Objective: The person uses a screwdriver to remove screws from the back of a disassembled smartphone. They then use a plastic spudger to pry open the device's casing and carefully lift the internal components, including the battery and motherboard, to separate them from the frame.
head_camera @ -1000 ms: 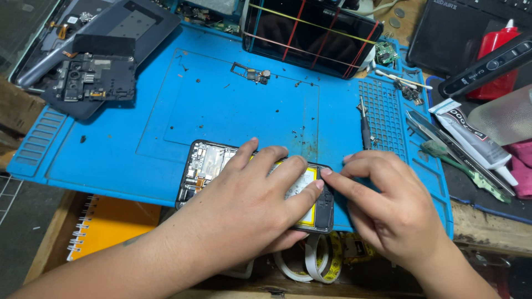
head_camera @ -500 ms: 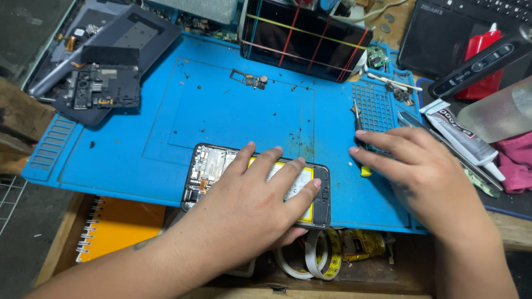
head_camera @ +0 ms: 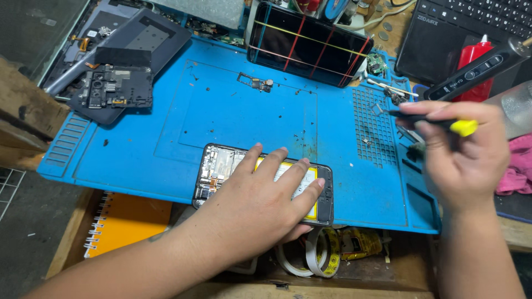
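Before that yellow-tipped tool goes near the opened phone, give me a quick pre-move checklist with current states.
1. Left hand flat on the opened black phone with yellow battery: ok.
2. Right hand gripping the slim black tool with yellow end: ok.
3. Tool tip over the phone: not ok, it is above the mat's grid area.
4. Phone fully on the blue silicone work mat: not ok, overhangs the near edge.
5. Tip type: cannot tell.

My left hand (head_camera: 260,196) lies flat, palm down, fingers spread and stretched forward, the thumb out to the right. Its forearm runs in from the lower left, bare to the edge of view. My right hand (head_camera: 463,155) is raised at the right, wrist bent, fingers curled in a pinch with the fingertips pointing left. Its forearm comes straight up from the bottom edge.
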